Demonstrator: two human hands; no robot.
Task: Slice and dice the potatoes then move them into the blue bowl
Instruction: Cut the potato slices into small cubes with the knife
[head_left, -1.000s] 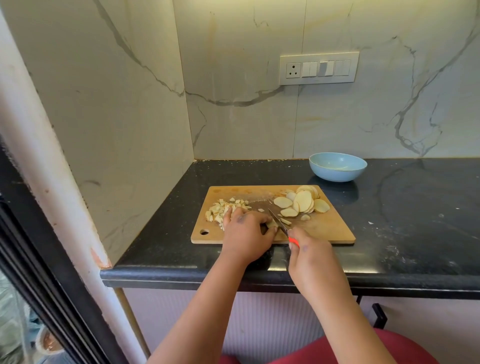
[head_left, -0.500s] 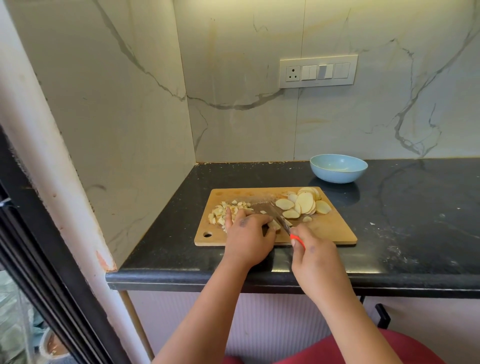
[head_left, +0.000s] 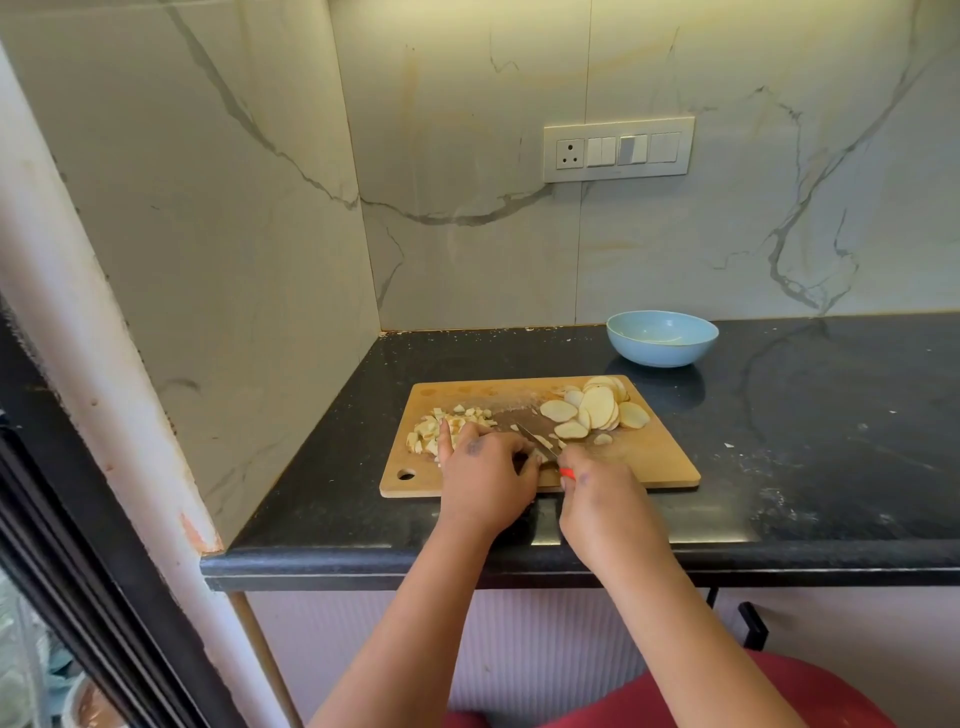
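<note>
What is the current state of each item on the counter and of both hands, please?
Blue bowl: upright, no potato visible inside.
Potato slices: piled, uncut, on the board's far right.
Diced potato: heaped on the board's left.
Cutting board: flat on the counter.
Knife: blade down on the board.
Left hand: holding a potato piece steady.
Right hand: gripping the knife handle.

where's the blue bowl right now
In the head view the blue bowl stands on the black counter by the marble wall, just behind the cutting board's far right corner, beyond the potato slices.
</note>
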